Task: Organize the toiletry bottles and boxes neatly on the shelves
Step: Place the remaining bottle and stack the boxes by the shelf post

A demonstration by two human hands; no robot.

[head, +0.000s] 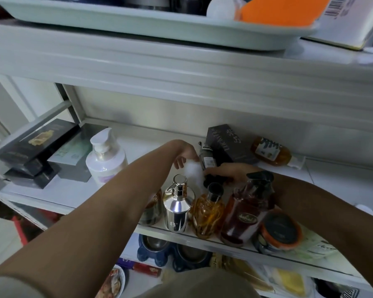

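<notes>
— Furniture?
— One white metal shelving unit (181, 67); grey brushed back panel (159, 110); further tiers above and beneath.
— Walls, floor?
— White panelled surface (7, 97) at left; pale tiled floor (342, 177) at right, grout lines visible.
— Light?
— Soft and dim; faint sheen on the back panel.

loc: home, probably a storage corner, view blurry | what I see: white shelf rack (52, 191) | pump bottles (106, 160), black boxes (37, 143) in front of me | pet bowls (155, 246) underneath | tray (138, 24) on top
</notes>
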